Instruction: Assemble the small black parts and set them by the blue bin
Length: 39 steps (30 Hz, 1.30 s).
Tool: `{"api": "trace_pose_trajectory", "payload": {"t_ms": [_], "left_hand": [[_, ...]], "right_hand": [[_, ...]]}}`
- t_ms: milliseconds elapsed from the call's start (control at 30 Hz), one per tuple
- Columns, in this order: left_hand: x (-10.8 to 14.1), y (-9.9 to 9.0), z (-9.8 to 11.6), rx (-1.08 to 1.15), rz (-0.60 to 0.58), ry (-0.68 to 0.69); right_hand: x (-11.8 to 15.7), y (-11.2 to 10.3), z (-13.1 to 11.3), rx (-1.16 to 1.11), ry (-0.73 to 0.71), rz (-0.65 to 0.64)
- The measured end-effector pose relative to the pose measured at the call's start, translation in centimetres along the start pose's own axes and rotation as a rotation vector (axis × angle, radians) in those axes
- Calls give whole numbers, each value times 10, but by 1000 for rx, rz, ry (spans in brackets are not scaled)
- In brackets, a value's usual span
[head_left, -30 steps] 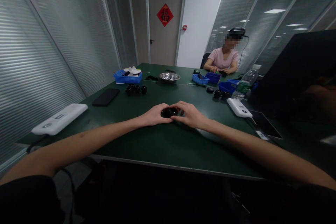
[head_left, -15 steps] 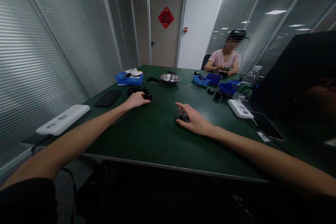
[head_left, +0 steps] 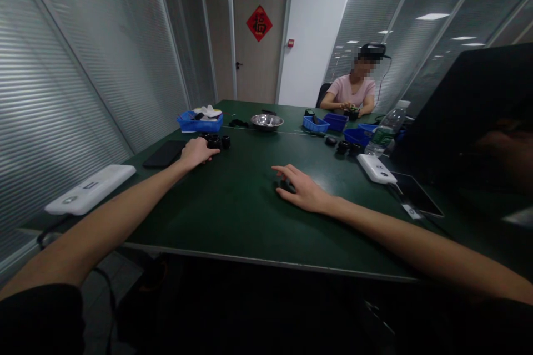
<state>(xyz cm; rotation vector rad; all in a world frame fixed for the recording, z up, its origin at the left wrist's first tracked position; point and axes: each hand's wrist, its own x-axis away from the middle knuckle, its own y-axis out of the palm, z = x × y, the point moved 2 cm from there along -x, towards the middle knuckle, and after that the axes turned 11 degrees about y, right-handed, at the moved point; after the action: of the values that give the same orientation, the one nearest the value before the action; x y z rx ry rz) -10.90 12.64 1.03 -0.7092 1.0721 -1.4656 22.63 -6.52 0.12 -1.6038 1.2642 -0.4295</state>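
Note:
My left hand [head_left: 195, 152] is at the near side of a cluster of small black round parts [head_left: 214, 142] on the green table [head_left: 233, 205]; its thumb points right and the other fingers are partly hidden, so whether it grips a part is unclear. My right hand [head_left: 302, 188] rests over the middle of the table, thumb and fingers apart. A dark shape shows beneath its palm, too dim to make out. Beside my left hand lies a black phone [head_left: 164, 154].
Behind stand a blue basket [head_left: 200, 122], a steel bowl [head_left: 267, 122] and small blue bins [head_left: 315, 124]. At right are more black parts [head_left: 342, 147], a bottle [head_left: 387, 128], a white power bank [head_left: 376, 169] and a tablet [head_left: 417, 194]. A person [head_left: 352, 91] sits at the far end.
My left hand has shifted left and slightly toward me along the black parts. My right hand stays nearly in place, and the view has shifted slightly. The person's hands have moved a little.

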Motion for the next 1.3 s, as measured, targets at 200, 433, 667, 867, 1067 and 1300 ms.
{"api": "trace_pose_trajectory", "payload": {"t_ms": [200,433,667,867,1067,1300], "left_hand": [[0,-5,-4,22,-68,15],[19,-15,26,-239,152,219],[58,30,83,-128,-41,736],[76,51,104,-180,-116,1074],[77,47,104,-59,-115,1004],[93,44,120,67,-203,988]], "right_hand": [[1,5,2,6,-15,21],[-29,-41,78,310,140,331],[-39,-118,204,839,663,240],[-35,-126,227,855,725,83],[-38,-116,198,792,625,44],[-28,-67,116,558,350,3]]}}
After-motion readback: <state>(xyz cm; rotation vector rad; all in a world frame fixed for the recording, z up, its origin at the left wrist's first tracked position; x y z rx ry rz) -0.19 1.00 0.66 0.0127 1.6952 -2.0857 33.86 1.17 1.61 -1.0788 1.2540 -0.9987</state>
